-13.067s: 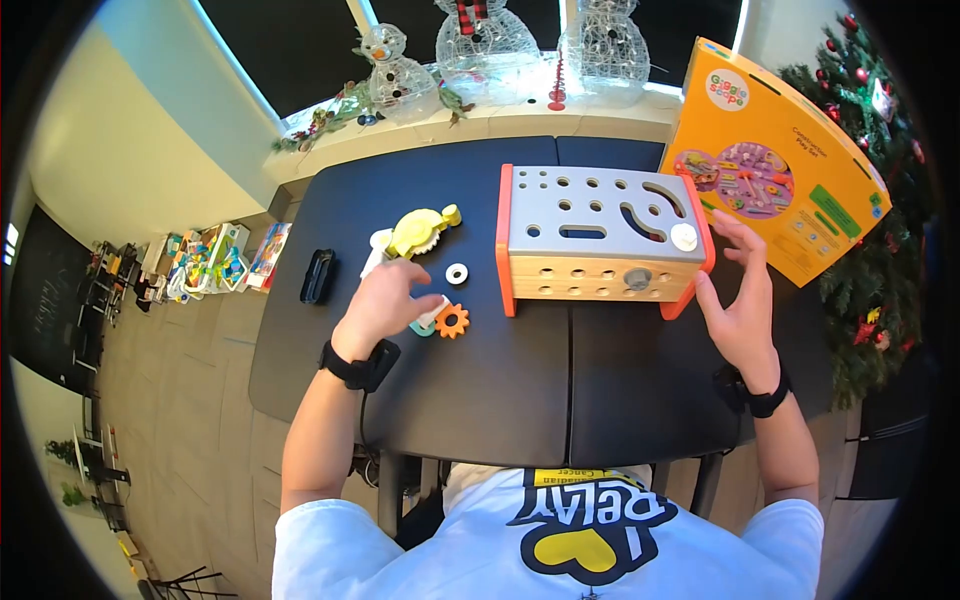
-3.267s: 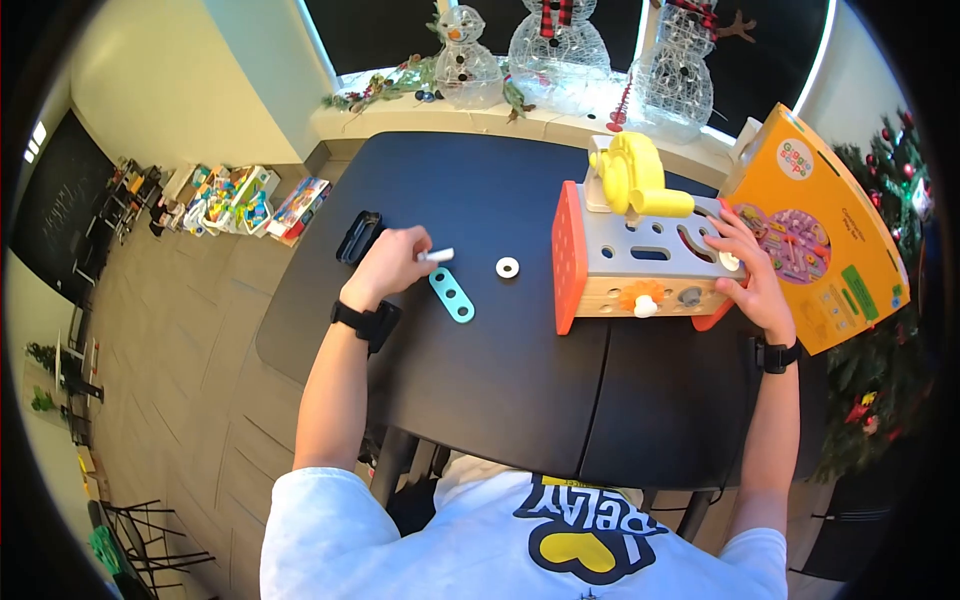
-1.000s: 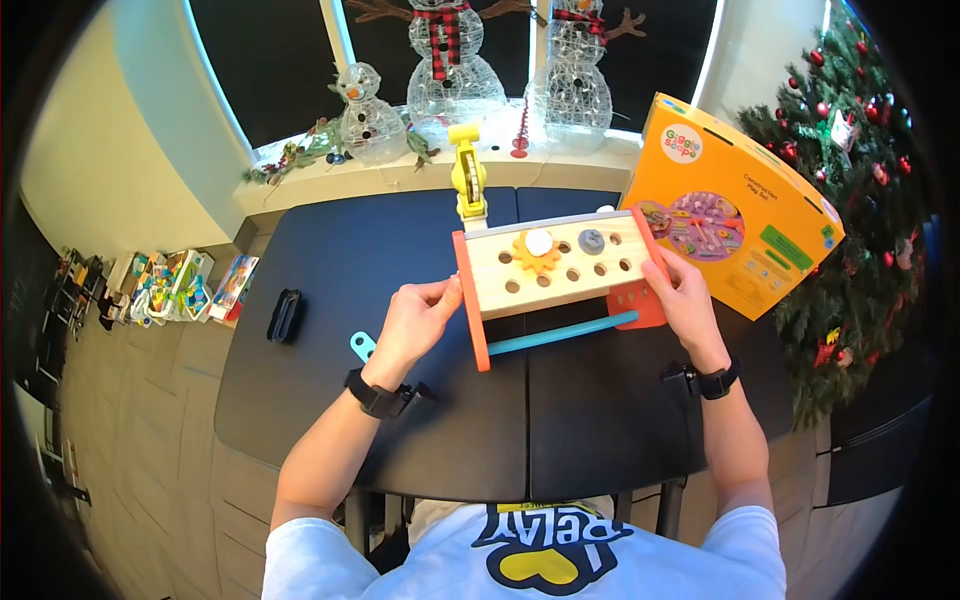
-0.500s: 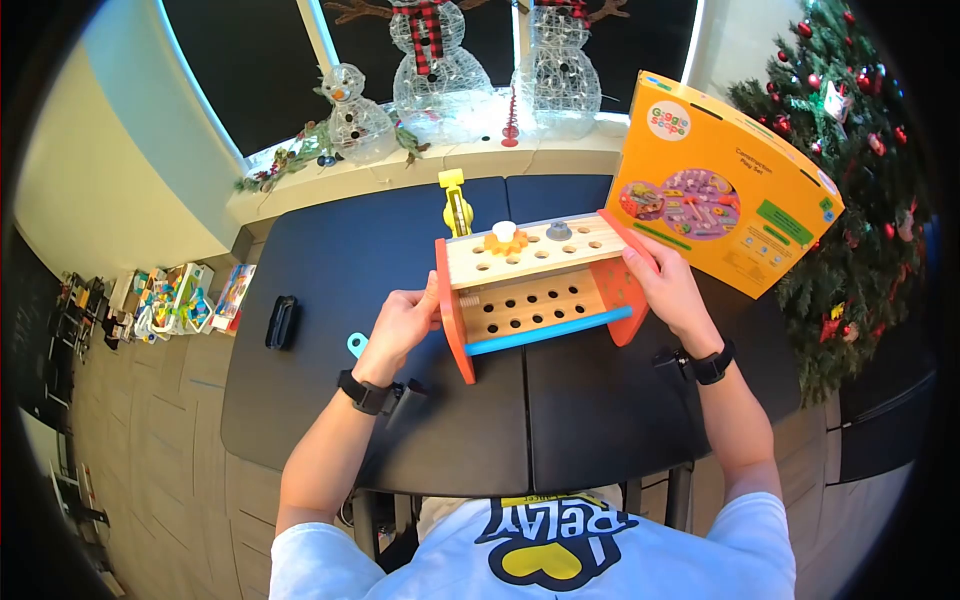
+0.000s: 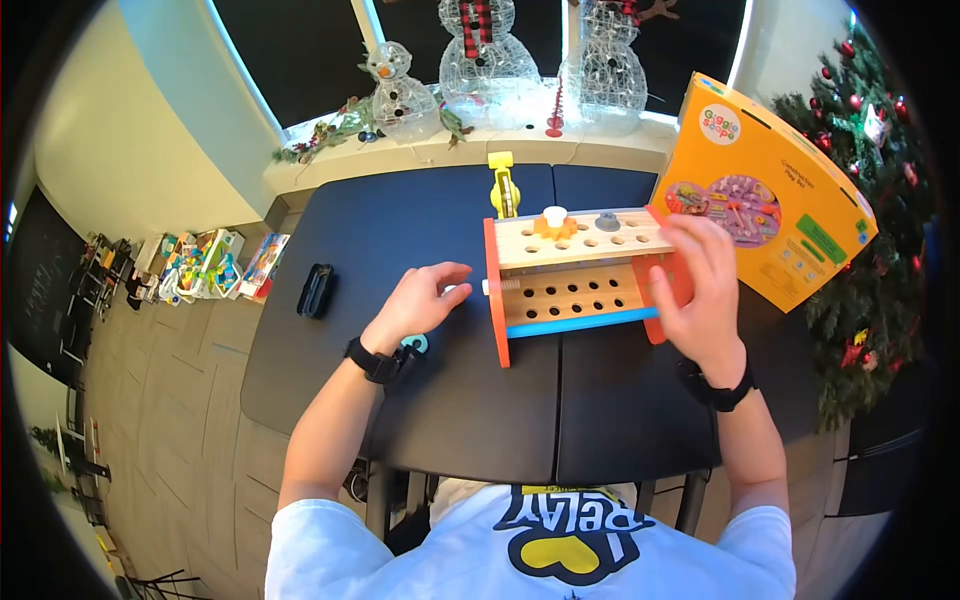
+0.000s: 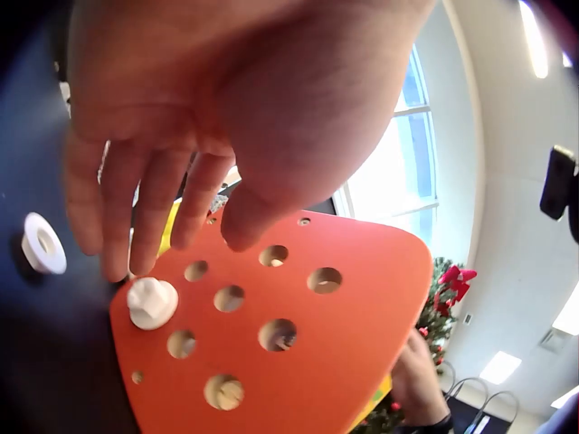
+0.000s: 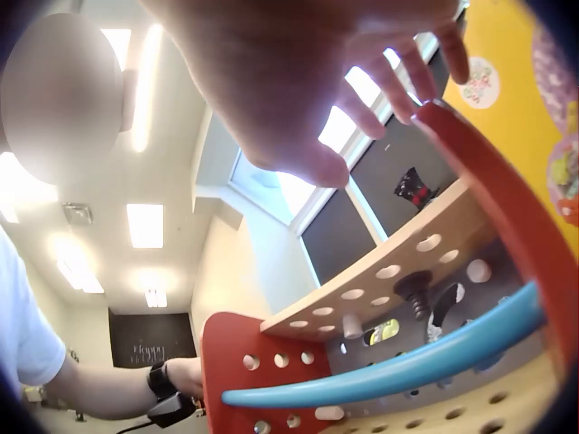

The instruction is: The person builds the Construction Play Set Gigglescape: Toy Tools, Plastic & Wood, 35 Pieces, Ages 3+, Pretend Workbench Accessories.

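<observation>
The wooden toy workbench [image 5: 585, 240] with red end panels stands on the table, its blue bar [image 5: 583, 322] facing the person. An orange gear with a white bolt [image 5: 554, 220] and a grey bolt [image 5: 607, 222] sit in its wooden strip; a yellow toy saw [image 5: 503, 185] rises behind. A white bolt head [image 6: 152, 303] sticks out of the left red panel [image 6: 298, 325]. My left hand [image 5: 425, 300] hovers beside that panel, fingers relaxed, holding nothing. My right hand [image 5: 705, 290] is at the right panel, fingers loosely spread; in the right wrist view the hand [image 7: 298, 81] grips nothing.
A teal strip [image 5: 415, 343] lies partly hidden behind the left wrist. A black case [image 5: 316, 291] is at the table's left. In the left wrist view a white ring [image 6: 43, 244] lies on the table. An orange box [image 5: 770, 190] and a decorated tree [image 5: 865, 250] stand at the right.
Both hands have let go of the workbench's end panels, the left moving away leftward. Earlier the workbench was turned from its grey top to its open side; the gear and saw were added to it.
</observation>
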Motion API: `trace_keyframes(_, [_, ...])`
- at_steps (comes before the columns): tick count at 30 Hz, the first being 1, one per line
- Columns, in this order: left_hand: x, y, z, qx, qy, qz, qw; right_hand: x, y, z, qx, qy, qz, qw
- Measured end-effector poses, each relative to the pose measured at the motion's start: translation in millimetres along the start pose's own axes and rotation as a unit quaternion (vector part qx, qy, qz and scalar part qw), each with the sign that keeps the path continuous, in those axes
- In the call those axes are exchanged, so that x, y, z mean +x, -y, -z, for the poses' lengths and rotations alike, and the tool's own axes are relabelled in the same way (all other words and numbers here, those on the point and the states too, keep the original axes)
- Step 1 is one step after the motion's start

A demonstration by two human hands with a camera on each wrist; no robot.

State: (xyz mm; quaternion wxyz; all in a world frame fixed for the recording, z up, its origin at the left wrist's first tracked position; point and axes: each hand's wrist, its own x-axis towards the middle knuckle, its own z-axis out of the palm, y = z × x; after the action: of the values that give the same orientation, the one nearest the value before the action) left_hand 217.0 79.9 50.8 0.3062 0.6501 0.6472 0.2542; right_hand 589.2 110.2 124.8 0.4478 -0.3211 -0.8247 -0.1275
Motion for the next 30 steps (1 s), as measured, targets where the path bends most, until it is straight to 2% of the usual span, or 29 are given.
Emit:
trace_keyframes(3, [4, 17, -9, 0.163, -0.044, -0.107, 0.980, 0, 12, -7, 0.078, 0.042, 0.072, 0.993])
trace_keyframes(9, [16, 42, -23, 0.266, -0.025, -0.142, 0.953, 0, 27, -31, 0.178, 0.109, 0.082, 0.974])
trace_keyframes(12, [16, 37, -19, 0.275, -0.020, -0.117, 0.954, -2, 29, -39, 0.209, 0.140, 0.072, 0.965])
trace_keyframes(15, [16, 39, -15, 0.269, -0.021, -0.119, 0.955, 0, 35, -41, 0.241, 0.161, 0.056, 0.956])
trace_keyframes(18, [3, 1, 5, 0.127, -0.111, -0.143, 0.975, 2, 41, -43, 0.290, 0.165, 0.017, 0.943])
trace_keyframes(20, [-6, -28, 16, 0.008, -0.188, -0.172, 0.967, 2, 43, -44, 0.332, 0.177, -0.033, 0.926])
trace_keyframes(21, [-12, -42, 20, -0.052, -0.226, -0.184, 0.955, 4, 44, -44, 0.352, 0.190, -0.062, 0.914])
trace_keyframes(23, [-25, -72, 24, -0.049, -0.228, -0.239, 0.943, 10, 47, -44, 0.390, 0.214, -0.116, 0.888])
trace_keyframes(26, [-35, -98, 20, -0.024, -0.208, -0.336, 0.918, 12, 50, -51, 0.517, 0.214, -0.212, 0.801])
trace_keyframes(29, [-36, -109, 7, -0.015, -0.180, -0.393, 0.902, 17, 57, -56, 0.640, 0.176, -0.257, 0.703])
trace_keyframes(30, [-32, -111, 4, -0.003, -0.196, -0.428, 0.882, 18, 57, -58, 0.655, 0.170, -0.253, 0.691])
